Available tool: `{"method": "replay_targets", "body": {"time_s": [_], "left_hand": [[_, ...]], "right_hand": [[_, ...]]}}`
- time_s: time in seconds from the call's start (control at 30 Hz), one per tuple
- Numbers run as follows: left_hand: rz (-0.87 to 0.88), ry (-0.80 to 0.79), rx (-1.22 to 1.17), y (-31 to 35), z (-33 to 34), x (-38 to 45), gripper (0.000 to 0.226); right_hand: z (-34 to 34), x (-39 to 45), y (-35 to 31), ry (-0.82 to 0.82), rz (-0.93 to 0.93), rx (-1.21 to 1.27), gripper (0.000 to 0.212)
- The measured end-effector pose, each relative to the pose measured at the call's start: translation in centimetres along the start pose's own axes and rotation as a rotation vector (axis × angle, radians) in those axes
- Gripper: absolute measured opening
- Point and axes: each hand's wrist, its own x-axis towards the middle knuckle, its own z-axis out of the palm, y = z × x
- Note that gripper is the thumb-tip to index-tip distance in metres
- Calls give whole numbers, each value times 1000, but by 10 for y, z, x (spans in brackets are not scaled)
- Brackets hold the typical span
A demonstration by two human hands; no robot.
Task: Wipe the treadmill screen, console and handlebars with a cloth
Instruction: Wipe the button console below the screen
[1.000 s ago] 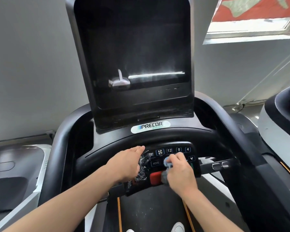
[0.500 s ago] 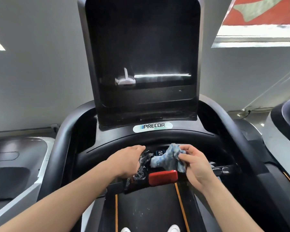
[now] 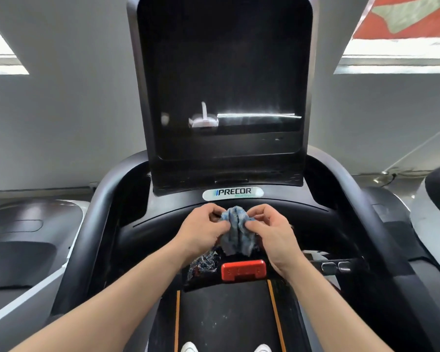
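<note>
Both hands meet over the console: left hand (image 3: 203,231) and right hand (image 3: 272,232) each pinch one side of the cloth (image 3: 235,232) between thumb and fingers, so that it hangs bunched between them, just above the control panel (image 3: 203,266) and below the PRECOR badge (image 3: 233,193). Neither hand lies flat; both are curled on the fabric.

Handling, as judged: the cloth is small, blue-and-white, soft and limp, evidently very light. It folds and crumples freely and has no stiff edge, so it offers no preferred grip point. A pinch at two edges, as shown, would spread it; a loose wad under the palm would suit pressing it along curved surfaces. It is unlikely to slip from dry fingers, and nothing about it is fragile.

Outward from the hands: red stop bar (image 3: 243,270) lies just near of the cloth, at the near edge of the panel. Worn, scuffed markings show on the panel's left part. Dark screen (image 3: 224,80) rises far of the badge, tilted, carrying bright reflections. Curved handlebars (image 3: 104,224) sweep around left and right of the console. Belt (image 3: 226,316) runs near, with two orange stripes.

Containers: shallow recesses flank the screen base on the console; their contents cannot be told from this view. No bottle or bucket is visible.
</note>
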Motion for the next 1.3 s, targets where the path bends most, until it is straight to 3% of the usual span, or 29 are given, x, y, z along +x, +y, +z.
{"method": "replay_targets", "body": {"time_s": [0.1,0.2,0.27,0.33,0.37,0.5,0.6,0.7,0.77,0.83,0.93,1.03,1.2,1.3], "left_hand": [[54,162,57,5,4,0,13],[134,103,115,13,7,-10,28],[210,77,239,13,2,-13,43],[253,74,337,8,-7,-13,38],[257,80,355,3,-10,-14,33],[274,225,500,-22,-15,-14,27],[280,365,648,-43,-4,-8,25],[510,374,796,-59,38,4,21],[615,227,966,-74,74,17,24],[592,182,1046,-80,90,28,31],[542,281,1111,-81,70,26,21],[461,507,1030,-85,52,19,10],[581,420,884,-70,105,16,13],[550,554,930,-79,73,13,8]], "right_hand": [[11,1,-2,14,-47,-115,10],[13,5,-10,-1,-57,-162,8],[11,4,-16,-163,20,61,18],[5,1,-25,-366,118,227,29],[1,2,-26,-402,114,177,31],[-29,35,-6,-125,-204,-677,30],[-38,55,16,-288,-259,-999,42],[-35,61,36,-401,-251,-1154,46],[-37,61,41,-393,-319,-1209,45],[-40,60,40,-409,-354,-1245,45],[-42,61,39,-402,-340,-1200,44],[-41,62,43,-408,-361,-1229,41],[-42,67,53,-386,-355,-1183,44],[-43,67,51,-389,-354,-1161,44]]}}
